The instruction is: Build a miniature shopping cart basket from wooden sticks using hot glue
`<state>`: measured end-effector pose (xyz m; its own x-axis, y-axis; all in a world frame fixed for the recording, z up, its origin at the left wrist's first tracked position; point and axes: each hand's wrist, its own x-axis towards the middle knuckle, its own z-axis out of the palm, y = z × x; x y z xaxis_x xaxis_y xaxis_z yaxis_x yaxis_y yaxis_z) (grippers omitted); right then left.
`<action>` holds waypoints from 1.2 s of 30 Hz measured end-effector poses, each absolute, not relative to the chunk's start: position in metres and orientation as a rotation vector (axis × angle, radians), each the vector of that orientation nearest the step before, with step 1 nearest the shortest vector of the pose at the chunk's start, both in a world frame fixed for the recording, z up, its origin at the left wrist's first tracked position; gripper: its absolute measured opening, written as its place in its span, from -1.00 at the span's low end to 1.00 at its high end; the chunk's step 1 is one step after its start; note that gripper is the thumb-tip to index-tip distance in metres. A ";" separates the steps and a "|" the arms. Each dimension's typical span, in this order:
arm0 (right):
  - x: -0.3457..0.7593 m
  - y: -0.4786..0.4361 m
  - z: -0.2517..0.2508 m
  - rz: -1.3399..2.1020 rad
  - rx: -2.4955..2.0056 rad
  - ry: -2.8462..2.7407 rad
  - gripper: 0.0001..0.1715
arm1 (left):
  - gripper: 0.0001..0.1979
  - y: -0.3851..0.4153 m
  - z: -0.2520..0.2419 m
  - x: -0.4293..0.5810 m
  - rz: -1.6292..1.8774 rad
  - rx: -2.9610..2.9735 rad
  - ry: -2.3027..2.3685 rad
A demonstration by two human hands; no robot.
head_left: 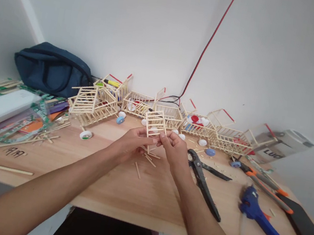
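Both my hands hold a small ladder-like panel of thin wooden sticks [156, 122] above the middle of the table. My left hand [135, 142] grips its lower left side, fingers closed. At its lower right, my right hand [174, 145] pinches the frame near a corner. Below my hands lie several short loose sticks [137, 170]. Just behind stands a row of small stick-built carts; the nearest cart on the left [95, 105] has bottle-cap wheels, and another cart [199, 124] with a red handle carries red and white caps.
On the right lie black pliers [205, 181], a blue glue gun [263, 219] with a cord, and orange-handled cutters [267, 186]. A dark blue pouch [53, 70] sits at the back left. Nearer are a white power bank [2, 107] and bundled sticks in packaging.
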<state>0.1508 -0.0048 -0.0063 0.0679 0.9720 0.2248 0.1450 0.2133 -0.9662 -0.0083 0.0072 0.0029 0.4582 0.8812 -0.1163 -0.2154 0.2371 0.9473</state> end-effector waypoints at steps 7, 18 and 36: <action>0.150 -0.005 -0.004 0.916 -1.180 -1.290 -0.69 | -0.68 0.011 -0.006 -0.010 0.900 1.052 0.787; 0.151 -0.005 -0.004 0.897 -1.175 -1.308 -0.70 | -0.68 0.011 -0.004 -0.011 0.861 0.998 0.801; 0.152 -0.004 -0.006 0.941 -1.145 -1.292 -0.69 | -0.63 0.011 -0.005 -0.009 0.902 0.926 0.807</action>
